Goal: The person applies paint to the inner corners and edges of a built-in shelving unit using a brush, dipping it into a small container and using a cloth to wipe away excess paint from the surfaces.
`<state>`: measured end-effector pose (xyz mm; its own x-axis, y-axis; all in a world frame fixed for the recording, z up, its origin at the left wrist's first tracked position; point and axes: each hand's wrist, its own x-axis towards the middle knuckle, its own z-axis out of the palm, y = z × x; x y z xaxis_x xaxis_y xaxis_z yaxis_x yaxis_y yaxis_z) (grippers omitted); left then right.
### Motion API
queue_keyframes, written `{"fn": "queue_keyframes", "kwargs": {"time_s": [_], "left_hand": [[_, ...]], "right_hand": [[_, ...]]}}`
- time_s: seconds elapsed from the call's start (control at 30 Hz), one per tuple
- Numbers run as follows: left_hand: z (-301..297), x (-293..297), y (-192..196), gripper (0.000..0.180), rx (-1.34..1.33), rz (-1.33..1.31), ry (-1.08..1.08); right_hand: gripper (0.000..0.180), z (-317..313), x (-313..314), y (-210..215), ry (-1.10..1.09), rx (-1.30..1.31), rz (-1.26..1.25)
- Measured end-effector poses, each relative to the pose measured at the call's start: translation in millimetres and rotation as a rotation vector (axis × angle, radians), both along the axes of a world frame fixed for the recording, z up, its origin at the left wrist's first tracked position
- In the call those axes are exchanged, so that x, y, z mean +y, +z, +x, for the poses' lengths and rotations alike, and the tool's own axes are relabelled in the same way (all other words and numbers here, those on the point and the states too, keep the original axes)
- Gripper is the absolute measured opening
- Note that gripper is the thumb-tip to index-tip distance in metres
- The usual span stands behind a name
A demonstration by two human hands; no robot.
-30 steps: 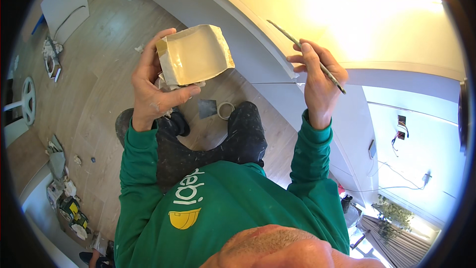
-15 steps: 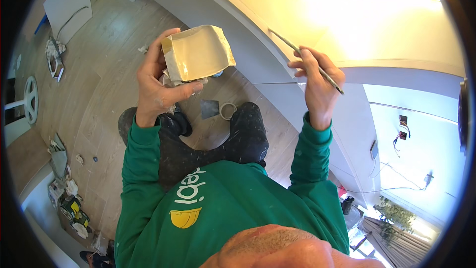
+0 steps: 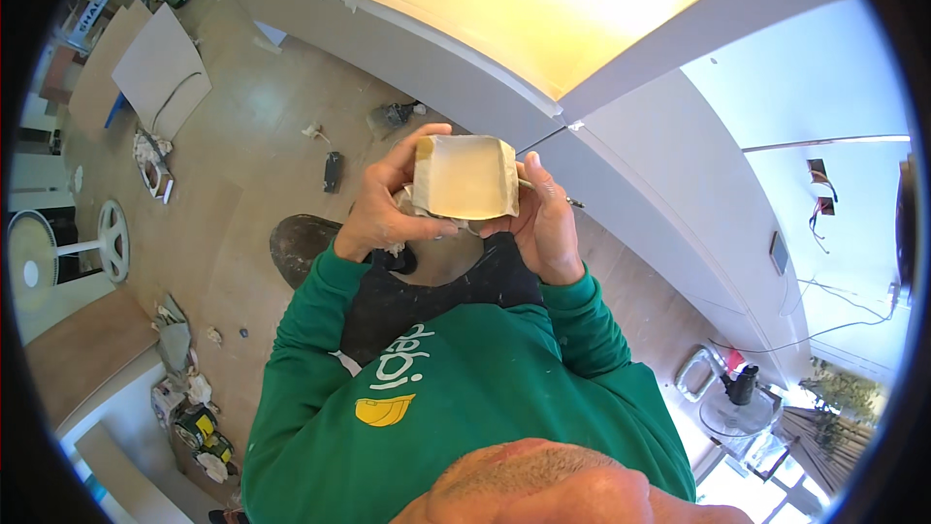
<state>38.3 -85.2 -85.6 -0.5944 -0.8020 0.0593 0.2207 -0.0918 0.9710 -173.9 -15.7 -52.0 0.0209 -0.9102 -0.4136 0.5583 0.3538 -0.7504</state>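
Observation:
A small square tub with crumpled, paper-like sides (image 3: 424, 185) holds a smooth cream-coloured liquid that looks like paint. My left hand (image 3: 378, 204) is wrapped round its left side, thumb along the near edge. At the opposite side my right hand (image 3: 551, 238) touches the tub, its fingers partly hidden underneath. A thin brush (image 3: 576, 202) lies across that hand behind the thumb, its dark end sticking out to the right. Its other end is hidden by the tub.
A lit cream alcove (image 3: 524, 49) in a pale wall lies ahead. On the wood floor are a dark tool (image 3: 333, 172), a clear bag (image 3: 391, 119) and boards (image 3: 163, 68). A white fan (image 3: 113, 240) is at left, loose wires (image 3: 822, 206) at right, a glass table (image 3: 739, 414) lower right.
My right hand has come down and left from beside the alcove to the tub, bringing the brush. The left hand and tub have moved right and nearer. The view has shifted.

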Motion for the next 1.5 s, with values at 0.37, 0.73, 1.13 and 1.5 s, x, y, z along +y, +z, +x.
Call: {"fn": "queue_keyframes", "kwargs": {"time_s": [0.37,0.73,1.13,1.5], "left_hand": [[-5.4,7.2,4.5,0.100,-0.090,-0.023,-0.175],[13.4,-143.9,81.2,0.027,-0.627,-0.657,0.177],[-108.6,-222.5,66.8,0.041,-0.922,-1.394,-0.548],[-87.8,-235.2,60.0,0.033,-0.950,-1.520,-0.562]], "right_hand": [[0.039,-24.8,26.6,-10.3,-0.108,0.062,-0.012],[0.034,-57.2,47.7,-24.2,-0.131,0.082,-0.030],[0.032,-62.2,61.5,-35.4,-0.200,0.053,0.009],[0.032,-58.7,51.9,-49.5,-0.210,0.028,0.035]]}}
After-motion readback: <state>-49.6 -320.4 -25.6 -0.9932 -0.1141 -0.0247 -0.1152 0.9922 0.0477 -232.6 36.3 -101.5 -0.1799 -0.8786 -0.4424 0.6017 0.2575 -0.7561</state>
